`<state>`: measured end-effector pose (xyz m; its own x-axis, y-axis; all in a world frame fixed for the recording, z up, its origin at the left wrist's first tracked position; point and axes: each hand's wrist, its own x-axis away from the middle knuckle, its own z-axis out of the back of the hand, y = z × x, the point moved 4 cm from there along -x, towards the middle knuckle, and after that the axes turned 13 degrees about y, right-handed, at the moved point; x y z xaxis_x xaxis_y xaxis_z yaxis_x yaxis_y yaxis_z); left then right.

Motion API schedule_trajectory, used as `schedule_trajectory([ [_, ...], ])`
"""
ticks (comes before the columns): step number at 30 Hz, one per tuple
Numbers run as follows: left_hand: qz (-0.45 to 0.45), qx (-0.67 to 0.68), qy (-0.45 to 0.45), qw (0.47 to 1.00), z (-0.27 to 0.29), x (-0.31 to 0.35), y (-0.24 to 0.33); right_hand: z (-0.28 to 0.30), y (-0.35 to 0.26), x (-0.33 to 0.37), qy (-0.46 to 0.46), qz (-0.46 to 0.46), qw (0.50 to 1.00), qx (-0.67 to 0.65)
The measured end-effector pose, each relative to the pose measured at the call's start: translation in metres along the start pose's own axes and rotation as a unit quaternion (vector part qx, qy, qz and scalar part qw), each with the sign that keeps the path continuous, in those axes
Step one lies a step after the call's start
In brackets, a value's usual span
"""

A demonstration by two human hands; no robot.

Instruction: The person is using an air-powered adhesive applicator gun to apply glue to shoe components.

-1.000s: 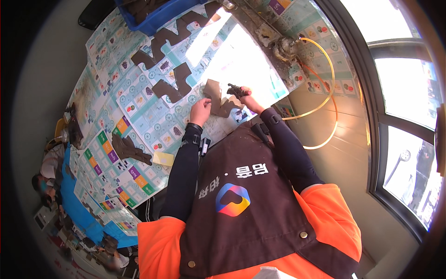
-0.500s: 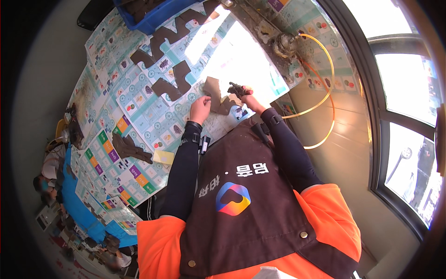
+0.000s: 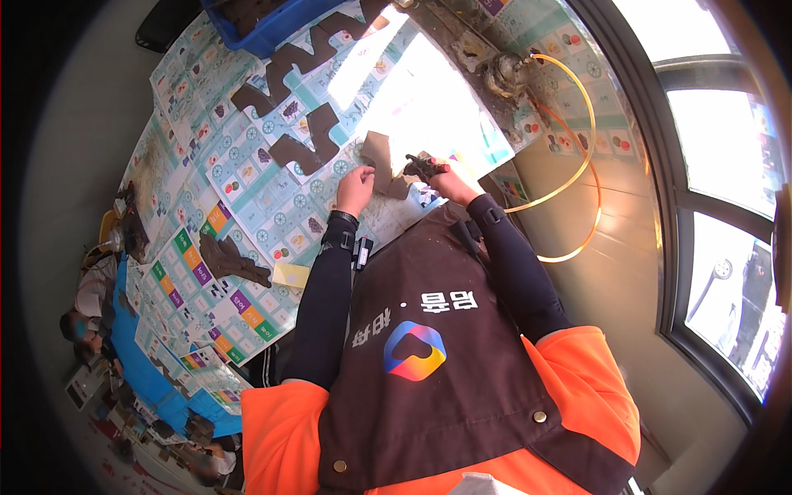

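Observation:
My left hand [image 3: 355, 190] pinches the left edge of a brown, angular cut piece [image 3: 382, 165] that lies on the printed sheets covering the table. In my right hand [image 3: 456, 183] is a dark spray gun [image 3: 423, 168] with red parts, held just over the right side of that piece. My fingers wrap round its grip, and its front end points left toward the piece. Strong sunlight washes out the surface beyond it. One more brown cut piece [image 3: 308, 148] lies flat, a little beyond my left hand.
Several zigzag brown pieces [image 3: 289, 68] run toward a blue bin [image 3: 285, 29] at the far edge. A crusted pot [image 3: 506, 78] with a yellow hose [image 3: 592, 136] stands at far right. Brown gloves [image 3: 229, 262] and a yellow pad [image 3: 290, 275] lie left. Windows line the right; people sit far left.
The spray gun has shifted slightly lower and now covers more of the piece's right side. My left hand stays at the piece's edge, moved only a little.

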<state>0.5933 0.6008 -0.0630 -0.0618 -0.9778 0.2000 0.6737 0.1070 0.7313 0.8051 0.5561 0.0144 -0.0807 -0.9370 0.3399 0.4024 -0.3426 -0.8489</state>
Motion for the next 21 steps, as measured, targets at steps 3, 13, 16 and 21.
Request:
schedule_trajectory([
  [3, 0.003, -0.004, -0.004, 1.000, 0.001, 0.000, 0.002, -0.001, -0.001, 0.007, -0.009, 0.043, 0.999, -0.013],
  [13, 0.007, -0.009, -0.010, 1.000, 0.002, 0.000, 0.001, 0.001, -0.002, 0.017, 0.051, -0.089, 0.993, -0.050],
  [16, -0.003, -0.005, -0.007, 1.000, 0.002, 0.001, 0.003, -0.003, 0.006, 0.018, 0.005, -0.065, 0.997, -0.032],
  [21, -0.005, -0.004, -0.005, 1.000, 0.003, 0.002, 0.002, -0.008, 0.014, 0.018, 0.030, -0.067, 0.997, -0.024],
])
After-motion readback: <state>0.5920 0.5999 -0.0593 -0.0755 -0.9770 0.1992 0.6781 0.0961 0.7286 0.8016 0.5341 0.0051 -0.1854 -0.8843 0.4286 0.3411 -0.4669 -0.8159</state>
